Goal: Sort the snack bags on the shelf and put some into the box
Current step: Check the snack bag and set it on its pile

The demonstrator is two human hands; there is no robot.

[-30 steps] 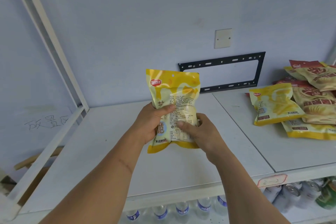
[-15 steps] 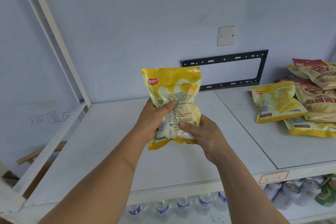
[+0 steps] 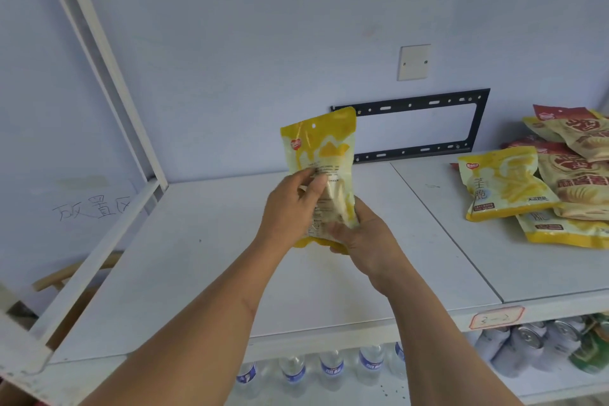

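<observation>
Both hands hold one yellow snack bag [image 3: 321,148] upright above the white shelf [image 3: 204,267]. My left hand [image 3: 290,204] grips its left side, thumb across the printed back. My right hand [image 3: 365,234] grips the lower right corner from beneath. The bag is turned partly edge-on to me. At the right end of the shelf lies a pile of snack bags: a yellow one [image 3: 504,188] on top in front, another yellow one [image 3: 566,231] below it, and several tan-and-red ones [image 3: 580,171] behind. No box is in view.
A white slanted frame post [image 3: 108,76] rises at the left, with a panel bearing handwriting [image 3: 92,208] behind it. A black wall bracket [image 3: 461,128] sits behind the shelf. Below are water bottles [image 3: 329,369] and cans [image 3: 534,346]. A label [image 3: 496,318] marks the shelf edge.
The two hands have twisted the yellow bag so its face turns away to the right and looks narrower. My left thumb has slid higher on the bag. The view has drifted slightly.
</observation>
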